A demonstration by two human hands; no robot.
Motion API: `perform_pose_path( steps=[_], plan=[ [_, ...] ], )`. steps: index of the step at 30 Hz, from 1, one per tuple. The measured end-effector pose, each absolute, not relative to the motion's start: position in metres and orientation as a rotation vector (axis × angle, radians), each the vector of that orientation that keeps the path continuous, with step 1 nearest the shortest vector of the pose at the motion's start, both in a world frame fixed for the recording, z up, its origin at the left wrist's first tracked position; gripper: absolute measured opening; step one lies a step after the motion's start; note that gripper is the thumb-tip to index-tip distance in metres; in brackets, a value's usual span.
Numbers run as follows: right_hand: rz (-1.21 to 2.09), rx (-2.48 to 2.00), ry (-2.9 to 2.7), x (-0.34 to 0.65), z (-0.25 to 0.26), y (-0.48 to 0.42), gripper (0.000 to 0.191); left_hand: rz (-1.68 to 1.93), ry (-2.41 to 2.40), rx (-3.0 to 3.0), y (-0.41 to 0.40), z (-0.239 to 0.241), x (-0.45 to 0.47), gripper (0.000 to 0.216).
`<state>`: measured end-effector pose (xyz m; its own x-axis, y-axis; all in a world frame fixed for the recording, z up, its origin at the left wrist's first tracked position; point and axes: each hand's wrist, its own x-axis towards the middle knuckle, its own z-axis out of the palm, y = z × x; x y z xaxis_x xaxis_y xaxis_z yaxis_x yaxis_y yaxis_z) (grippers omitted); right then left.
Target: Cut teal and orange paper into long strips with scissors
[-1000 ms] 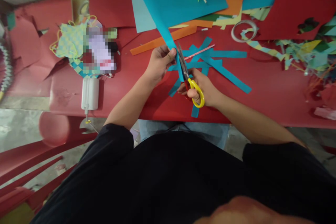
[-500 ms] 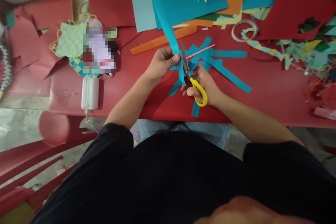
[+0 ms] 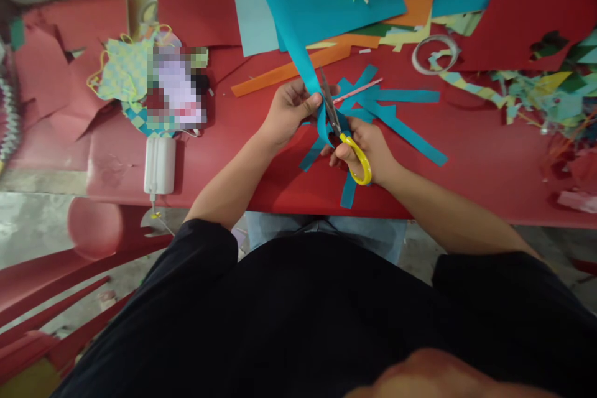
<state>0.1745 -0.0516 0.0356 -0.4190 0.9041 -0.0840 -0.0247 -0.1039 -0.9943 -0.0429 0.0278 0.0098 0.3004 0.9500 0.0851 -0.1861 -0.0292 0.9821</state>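
Note:
My left hand point(image 3: 295, 109) pinches a long blue paper strip point(image 3: 291, 31) between thumb and fingers. The strip runs up past the table's far side, and its lower end curls below my thumb. Yellow-handled scissors point(image 3: 357, 158) are in my right hand point(image 3: 373, 149), thumb in one loop. Their blades point away from me and lie along the strip's right edge, close to my left fingertips; they look nearly closed. Beneath both hands, several cut blue strips point(image 3: 410, 134) lie scattered on the red table point(image 3: 275, 180). A pink-and-white striped stick point(image 3: 359, 91) rests on them.
An orange strip point(image 3: 265, 78) and blue sheets point(image 3: 336, 6) lie beyond my hands. A tape roll point(image 3: 435, 55) and paper scraps point(image 3: 555, 99) are to the right. Leftward are a white power bank point(image 3: 160, 165) and a checkered woven paper piece point(image 3: 124, 71).
The scissors' handles have come closer together as my right thumb moved in. The strip's lower end has curled more, and its upper part has shifted slightly left.

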Motion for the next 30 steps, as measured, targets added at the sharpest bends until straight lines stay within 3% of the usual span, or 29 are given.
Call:
perform_pose_path(
  steps=[5,10,13,19,25,30],
  plan=[
    [1.598,-0.984,-1.475,0.174,0.03,-0.049,0.092,1.071,0.781,1.189,0.025,0.013,-0.041,0.063],
    [1.64,-0.964,-1.363,0.17,0.028,-0.051,0.131,1.099,0.796,1.18,0.026,0.011,-0.04,0.062],
    [1.634,-0.987,-1.347,0.17,0.031,-0.053,0.14,1.117,0.808,1.183,0.028,0.006,-0.039,0.061],
    [1.559,-1.069,-1.355,0.17,0.033,-0.057,0.128,1.179,0.796,1.173,0.029,0.0,-0.036,0.058],
    [1.531,-1.011,-1.502,0.174,0.031,-0.056,0.071,1.14,0.795,1.171,0.027,0.004,-0.037,0.058],
    [1.512,-0.998,-1.56,0.175,0.037,-0.055,0.067,1.137,0.771,1.239,0.031,0.003,-0.043,0.053]
  ],
)
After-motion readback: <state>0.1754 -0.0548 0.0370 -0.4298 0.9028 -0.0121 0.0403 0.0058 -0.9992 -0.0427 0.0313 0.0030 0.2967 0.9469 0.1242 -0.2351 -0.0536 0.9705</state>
